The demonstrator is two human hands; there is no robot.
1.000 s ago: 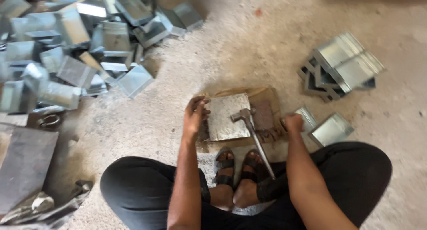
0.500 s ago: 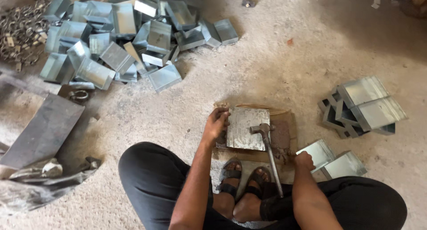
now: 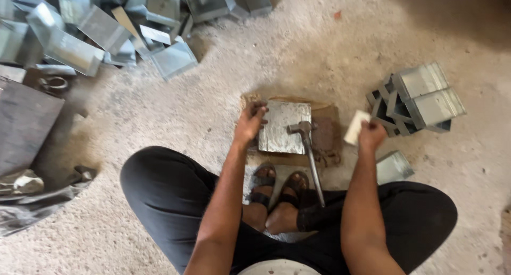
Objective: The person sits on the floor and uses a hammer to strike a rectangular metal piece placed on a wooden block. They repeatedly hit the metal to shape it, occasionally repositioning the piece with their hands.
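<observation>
1. The left hand [image 3: 249, 125] rests on the left edge of a flat metal plate [image 3: 283, 127], fingers curled over that edge and gripping it.
2. The plate lies flat on a brown block [image 3: 326, 134] on the floor [image 3: 298, 56], just ahead of the person's sandalled feet [image 3: 279, 187].
3. The right hand [image 3: 370, 135] is raised to the right of the block, closed around a small pale piece [image 3: 356, 127] that sticks out to the left of the fingers.
4. A hammer [image 3: 307, 152] lies with its head on the plate's right edge; its handle runs back toward the person's legs. Neither hand touches it.
5. A stack of folded metal boxes [image 3: 420, 96] sits on the floor just right of the right hand, with one more box [image 3: 394, 167] near the right knee.
6. A loose heap of similar metal boxes [image 3: 106, 25] lies well apart at the upper left.
7. A dark slab [image 3: 24, 123] lies at the left edge.
</observation>
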